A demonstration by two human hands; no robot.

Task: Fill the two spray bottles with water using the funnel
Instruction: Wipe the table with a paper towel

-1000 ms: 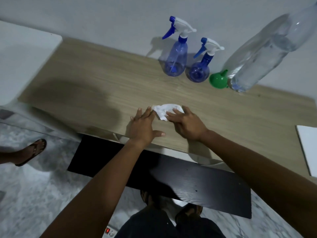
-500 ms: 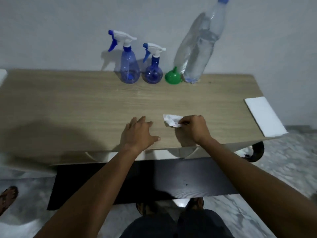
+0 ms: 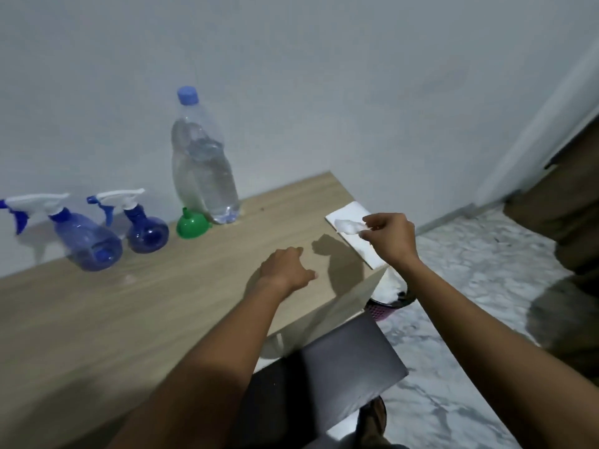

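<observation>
Here, from the head view, we see the two spray bottles standing at the back of the tabletop against the wall, both with their white trigger heads screwed on; the larger spray bottle is furthest left, and the smaller spray bottle stands just beside it to the right; we cannot tell how much water either one holds. The green funnel sits mouth down on the tabletop, right of the smaller bottle and touching the foot of the clear water bottle; that bottle stands upright, its blue cap on, with water in it.

Our left hand rests on the tabletop near the front edge, fingers loosely curled and holding nothing. Our right hand is raised above the right end of the tabletop and pinches a crumpled white tissue between thumb and fingertips; both hands are well apart from the bottles and the funnel. Under the tissue a flat white slab lies on the tabletop's right end; below that corner the rim of a basket shows on the marbled floor.
</observation>
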